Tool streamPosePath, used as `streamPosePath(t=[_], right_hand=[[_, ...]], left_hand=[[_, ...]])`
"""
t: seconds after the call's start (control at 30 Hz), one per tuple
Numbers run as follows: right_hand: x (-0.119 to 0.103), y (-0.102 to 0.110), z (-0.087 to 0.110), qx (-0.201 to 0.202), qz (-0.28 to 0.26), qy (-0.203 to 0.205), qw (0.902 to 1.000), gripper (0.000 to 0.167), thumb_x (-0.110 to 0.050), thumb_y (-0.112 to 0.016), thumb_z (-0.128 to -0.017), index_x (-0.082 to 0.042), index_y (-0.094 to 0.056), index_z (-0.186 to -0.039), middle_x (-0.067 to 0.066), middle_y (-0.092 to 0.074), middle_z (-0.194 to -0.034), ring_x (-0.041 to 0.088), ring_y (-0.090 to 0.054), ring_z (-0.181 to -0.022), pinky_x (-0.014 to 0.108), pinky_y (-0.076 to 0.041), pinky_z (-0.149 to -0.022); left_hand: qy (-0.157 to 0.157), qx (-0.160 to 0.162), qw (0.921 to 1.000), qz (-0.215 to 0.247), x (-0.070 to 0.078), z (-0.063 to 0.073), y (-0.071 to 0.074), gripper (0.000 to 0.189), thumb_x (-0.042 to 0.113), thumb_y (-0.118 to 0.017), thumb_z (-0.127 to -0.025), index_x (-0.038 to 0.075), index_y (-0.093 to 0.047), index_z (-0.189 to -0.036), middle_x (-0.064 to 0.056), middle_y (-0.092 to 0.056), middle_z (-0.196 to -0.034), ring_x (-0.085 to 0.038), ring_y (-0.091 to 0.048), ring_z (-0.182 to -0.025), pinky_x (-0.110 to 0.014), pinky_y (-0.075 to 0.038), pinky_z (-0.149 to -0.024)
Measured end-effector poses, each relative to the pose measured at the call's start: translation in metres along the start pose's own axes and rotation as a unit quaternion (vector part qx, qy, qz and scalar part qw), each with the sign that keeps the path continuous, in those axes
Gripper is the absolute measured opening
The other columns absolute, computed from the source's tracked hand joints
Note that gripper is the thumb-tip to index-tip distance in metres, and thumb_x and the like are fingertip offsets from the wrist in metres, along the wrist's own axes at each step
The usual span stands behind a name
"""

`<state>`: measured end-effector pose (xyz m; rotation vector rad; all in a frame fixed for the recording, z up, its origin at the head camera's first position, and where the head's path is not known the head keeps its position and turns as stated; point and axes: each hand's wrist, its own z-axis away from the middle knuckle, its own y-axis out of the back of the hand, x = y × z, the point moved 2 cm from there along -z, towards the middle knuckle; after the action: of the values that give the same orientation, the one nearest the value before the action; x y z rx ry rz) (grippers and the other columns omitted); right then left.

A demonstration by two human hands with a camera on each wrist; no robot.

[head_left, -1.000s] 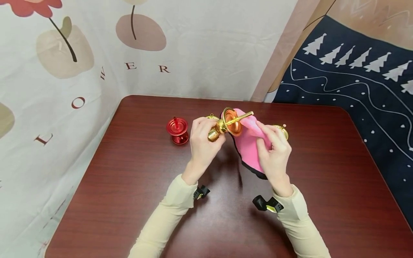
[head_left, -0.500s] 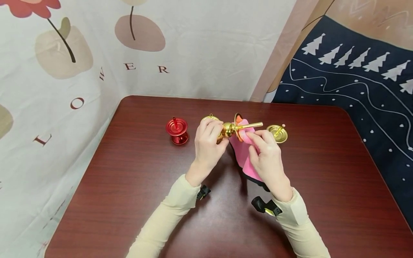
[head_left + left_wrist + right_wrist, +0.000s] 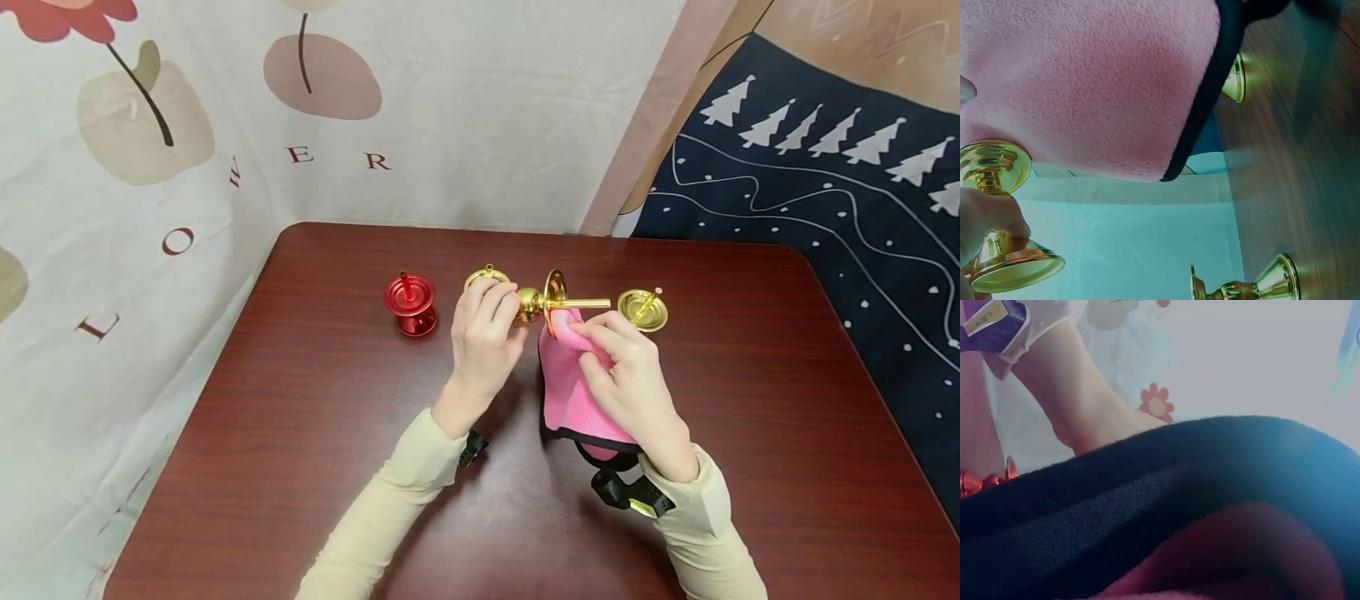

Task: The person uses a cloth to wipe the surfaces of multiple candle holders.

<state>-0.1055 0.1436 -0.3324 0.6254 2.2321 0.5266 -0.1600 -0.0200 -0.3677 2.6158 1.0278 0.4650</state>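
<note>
My left hand [image 3: 483, 350] grips a shiny gold candlestick [image 3: 529, 305] by its stem, lying sideways above the table with its thin spike pointing right. In the left wrist view the candlestick's flared base [image 3: 1016, 274] hangs at lower left. A pink fleece cloth [image 3: 573, 396] with black edging droops from my right hand [image 3: 633, 367], whose thumb and fingers pinch it against the candlestick's dish. Across the right wrist view, the cloth's dark border [image 3: 1085, 531] hides the right fingers. Parts of the candlestick are covered by the left hand.
A red candlestick [image 3: 414, 323] stands to the left on the brown table [image 3: 300, 400]. Another gold one [image 3: 487, 274] is partly hidden behind the left hand. A third gold candlestick [image 3: 643, 312] stands to the right, beyond the right hand. Printed curtains hang behind.
The candlestick has swung level and shifted right, its spike going from tilted up to horizontal. The cloth has moved from behind the dish to its near lower side and hangs lower.
</note>
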Motion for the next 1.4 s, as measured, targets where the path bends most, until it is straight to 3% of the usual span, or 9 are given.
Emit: streamPosePath(t=[0.33, 0.47, 0.57, 0.73, 0.93, 1.03, 1.2, 1.27, 1.4], right_hand=[[-0.006, -0.003, -0.003, 0.063, -0.047, -0.009, 0.9969, 0.029, 0.013, -0.06, -0.072, 0.001, -0.071, -0.095, 0.011, -0.065, -0.09, 0.02, -0.057, -0.079, 0.019, -0.039, -0.065], [-0.005, -0.004, -0.002, 0.054, -0.045, 0.015, 0.9974, 0.032, 0.015, -0.056, -0.071, 0.002, -0.071, -0.096, 0.013, -0.063, -0.092, 0.021, -0.055, -0.081, 0.02, -0.038, -0.065], [-0.001, -0.003, -0.003, 0.044, -0.031, 0.036, 0.9979, 0.034, 0.018, -0.053, -0.071, 0.001, -0.071, -0.095, 0.014, -0.061, -0.092, 0.023, -0.054, -0.084, 0.022, -0.04, -0.069], [0.013, 0.0, -0.01, 0.076, -0.015, 0.037, 0.9963, 0.031, 0.018, -0.052, -0.073, -0.001, -0.072, -0.086, 0.015, -0.061, -0.09, 0.029, -0.055, -0.087, 0.026, -0.039, -0.075], [0.028, -0.002, -0.015, 0.137, -0.019, 0.034, 0.9898, 0.024, 0.016, -0.053, -0.076, 0.0, -0.072, -0.076, 0.017, -0.059, -0.088, 0.031, -0.051, -0.084, 0.028, -0.037, -0.075], [0.033, -0.003, -0.016, 0.165, -0.032, 0.045, 0.9848, 0.02, 0.013, -0.054, -0.078, 0.002, -0.07, -0.074, 0.02, -0.059, -0.089, 0.033, -0.05, -0.085, 0.021, -0.039, -0.074], [0.038, -0.005, -0.019, 0.206, -0.056, 0.072, 0.9742, 0.018, 0.006, -0.055, -0.08, 0.001, -0.069, -0.071, 0.022, -0.059, -0.09, 0.035, -0.051, -0.088, 0.021, -0.042, -0.079], [0.038, -0.006, -0.02, 0.215, -0.064, 0.079, 0.9712, 0.017, 0.005, -0.056, -0.08, 0.0, -0.069, -0.07, 0.022, -0.059, -0.09, 0.034, -0.052, -0.089, 0.022, -0.043, -0.08], [0.04, -0.01, -0.021, 0.222, -0.077, 0.083, 0.9684, 0.015, 0.004, -0.061, -0.08, -0.002, -0.07, -0.071, 0.022, -0.058, -0.09, 0.031, -0.052, -0.091, 0.022, -0.044, -0.081]], left_hand=[[-0.019, 0.017, 0.9996, -0.007, -0.002, -0.001, -0.001, 0.012, -0.004, -0.064, -0.069, 0.0, -0.06, -0.08, -0.012, -0.066, -0.092, -0.031, -0.056, -0.093, -0.041, -0.045, -0.086], [0.012, 0.017, 0.9986, 0.049, -0.007, 0.0, 0.0, 0.019, -0.001, -0.071, -0.066, -0.001, -0.063, -0.083, -0.013, -0.066, -0.094, -0.031, -0.055, -0.098, -0.041, -0.044, -0.089], [0.056, 0.015, 0.9907, 0.123, -0.011, 0.001, 0.001, 0.026, -0.002, -0.075, -0.063, -0.002, -0.064, -0.086, -0.015, -0.067, -0.094, -0.032, -0.054, -0.1, -0.04, -0.042, -0.092], [0.099, -0.017, 0.9689, 0.226, -0.016, 0.002, 0.0, 0.028, -0.004, -0.072, -0.063, -0.003, -0.066, -0.091, -0.014, -0.067, -0.093, -0.032, -0.054, -0.099, -0.038, -0.042, -0.092], [0.136, -0.094, 0.9409, 0.296, -0.02, 0.001, 0.0, 0.029, -0.002, -0.075, -0.062, -0.001, -0.067, -0.09, -0.012, -0.067, -0.092, -0.025, -0.055, -0.095, -0.034, -0.047, -0.082], [0.151, -0.141, 0.9188, 0.336, -0.022, -0.001, 0.0, 0.03, -0.002, -0.077, -0.061, -0.002, -0.066, -0.089, -0.012, -0.067, -0.091, -0.022, -0.056, -0.092, -0.031, -0.047, -0.079], [0.181, -0.214, 0.8702, 0.405, -0.023, -0.002, 0.001, 0.03, 0.001, -0.078, -0.062, -0.001, -0.066, -0.09, -0.011, -0.065, -0.088, -0.018, -0.055, -0.085, -0.027, -0.046, -0.075], [0.188, -0.235, 0.8575, 0.417, -0.022, -0.002, 0.001, 0.03, 0.002, -0.078, -0.063, 0.0, -0.066, -0.089, -0.009, -0.063, -0.086, -0.017, -0.055, -0.083, -0.026, -0.046, -0.074], [0.194, -0.26, 0.8412, 0.433, -0.02, -0.003, 0.002, 0.027, 0.002, -0.079, -0.063, 0.001, -0.064, -0.085, -0.008, -0.061, -0.08, -0.016, -0.053, -0.078, -0.026, -0.045, -0.07]])
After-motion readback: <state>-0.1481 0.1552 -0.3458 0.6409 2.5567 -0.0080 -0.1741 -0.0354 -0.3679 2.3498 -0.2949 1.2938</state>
